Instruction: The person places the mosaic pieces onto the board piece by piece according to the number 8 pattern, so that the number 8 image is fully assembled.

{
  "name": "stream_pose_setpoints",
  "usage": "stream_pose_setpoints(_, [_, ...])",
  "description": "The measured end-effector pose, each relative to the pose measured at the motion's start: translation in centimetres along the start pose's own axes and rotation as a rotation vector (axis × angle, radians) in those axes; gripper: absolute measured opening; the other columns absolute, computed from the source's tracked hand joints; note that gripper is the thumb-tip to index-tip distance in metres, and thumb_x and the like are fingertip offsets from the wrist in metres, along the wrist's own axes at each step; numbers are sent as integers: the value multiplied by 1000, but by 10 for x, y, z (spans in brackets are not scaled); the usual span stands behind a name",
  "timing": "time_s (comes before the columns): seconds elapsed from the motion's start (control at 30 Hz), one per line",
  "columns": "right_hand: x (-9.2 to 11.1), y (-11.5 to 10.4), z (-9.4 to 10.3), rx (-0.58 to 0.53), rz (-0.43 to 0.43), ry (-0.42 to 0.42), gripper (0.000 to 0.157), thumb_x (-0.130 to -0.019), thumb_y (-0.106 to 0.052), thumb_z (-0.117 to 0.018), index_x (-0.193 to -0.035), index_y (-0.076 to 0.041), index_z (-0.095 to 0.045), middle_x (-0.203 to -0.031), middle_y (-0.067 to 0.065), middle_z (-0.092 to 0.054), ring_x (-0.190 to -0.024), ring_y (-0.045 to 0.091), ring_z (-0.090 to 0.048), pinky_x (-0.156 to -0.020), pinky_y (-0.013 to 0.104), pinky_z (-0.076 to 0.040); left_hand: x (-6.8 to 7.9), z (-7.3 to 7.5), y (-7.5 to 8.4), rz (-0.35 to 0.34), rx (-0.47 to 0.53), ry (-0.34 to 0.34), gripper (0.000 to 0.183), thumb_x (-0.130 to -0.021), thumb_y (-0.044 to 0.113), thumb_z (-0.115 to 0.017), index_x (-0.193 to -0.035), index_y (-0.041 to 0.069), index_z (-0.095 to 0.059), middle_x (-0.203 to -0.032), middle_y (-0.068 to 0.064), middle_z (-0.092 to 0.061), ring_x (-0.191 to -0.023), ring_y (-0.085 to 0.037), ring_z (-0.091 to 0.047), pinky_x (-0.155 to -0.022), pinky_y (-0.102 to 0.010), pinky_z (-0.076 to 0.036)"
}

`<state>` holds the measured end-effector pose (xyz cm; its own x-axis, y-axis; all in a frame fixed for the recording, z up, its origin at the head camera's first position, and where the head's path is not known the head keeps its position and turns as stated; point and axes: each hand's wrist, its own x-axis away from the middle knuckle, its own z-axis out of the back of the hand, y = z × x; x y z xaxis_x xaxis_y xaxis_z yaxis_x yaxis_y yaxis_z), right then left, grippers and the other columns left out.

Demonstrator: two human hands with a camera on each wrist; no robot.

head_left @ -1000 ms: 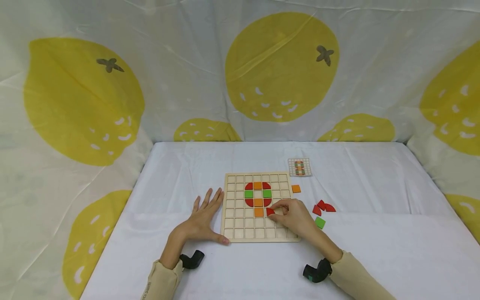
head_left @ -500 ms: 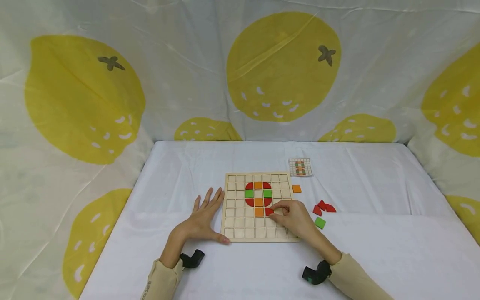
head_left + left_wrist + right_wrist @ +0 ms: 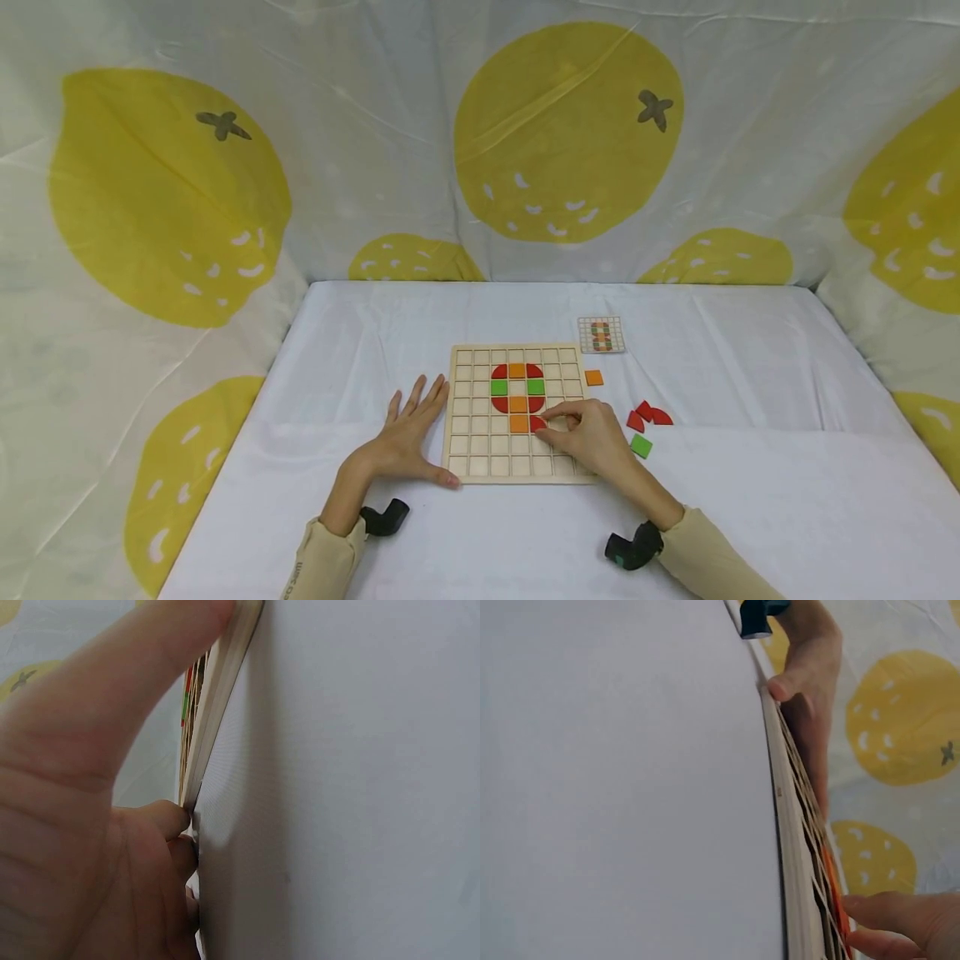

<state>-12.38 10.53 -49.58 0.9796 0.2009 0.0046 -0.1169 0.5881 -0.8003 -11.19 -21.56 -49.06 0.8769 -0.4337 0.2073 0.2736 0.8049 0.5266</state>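
**Seating a red quarter-round beside the lower orange square**

Clock read from your side, 12 pointing away. Your right hand [image 3: 596, 437] is narrow, thumb and forefinger pinching the red piece [image 3: 536, 423]. Your left hand [image 3: 397, 446] is spread wide at the board's 9 o'clock edge, thumb by the 7 o'clock corner; looks like bracing.

Step in hand, as I judge it: orienting and dropping that piece into its cell on the wooden grid board [image 3: 478, 445]. It's at 3 o'clock of the lower orange square [image 3: 518, 423], just below the finished-looking ring. Next move probably calls for a press flat and a release; then a matching red quarter for the orange square's 9 o'clock side, where the cell is bare.

Piece looks: flat, bright red, quarter-round, partly behind your fingertips. Can't tell whether it's fully down.

Ring: red corners, orange squares at 12 and 6, green squares [image 3: 498, 387] at 9 and 3, bare middle. Pattern card [image 3: 602, 336] at 1 o'clock of the board shows two stacked loops, too small to check cell by cell. Spares on the white-clothed tabletop [image 3: 750, 492]: loose orange square [image 3: 594, 378] at 2 o'clock, three red quarters [image 3: 644, 410] at 3, green square [image 3: 641, 446] towards 4.
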Motion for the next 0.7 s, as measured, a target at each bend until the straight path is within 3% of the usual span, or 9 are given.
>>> stream_pose_setpoints(0.23, [1, 11, 41, 49, -10, 8, 18, -85, -18, -86, -101, -10, -82, -55, -6, -32, -50, 8, -29, -47, 20, -20, 0, -1, 0, 5, 4, -6, 148, -63, 62, -93, -167, 6, -4, -176, -10, 2, -162, -39, 14, -125, -68, 12])
stream_pose_setpoints(0.43, [17, 33, 78, 114, -56, 17, 21, -85, -19, -85, -104, -9, -81, -57, -6, -31, -54, 7, -31, -50, 21, -25, 1, 0, 1, 2, 6, -3, 148, -62, 61, -93, -167, 6, -5, -176, -10, 2, -162, -39, 14, -125, -68, 12])
stream_pose_setpoints(0.6, [36, 52, 92, 122, -137, 39, 22, -84, -22, -87, -103, -13, -82, -60, -5, -31, -57, 6, -29, -51, 22, -24, 1, 0, 0, -2, -7, 2, 148, -62, 62, -94, -167, 6, -5, -176, -11, 1, -162, -40, 13, -125, -68, 11])
stream_pose_setpoints(0.7, [46, 59, 94, 136, -170, 45, 30, -81, -29, -89, -106, -14, -82, -61, -5, -31, -58, 6, -29, -50, 24, -24, 1, 0, 0, -3, -14, 3, 148, -62, 62, -94, -167, 6, -5, -176, -11, 1, -162, -40, 12, -125, -68, 11])
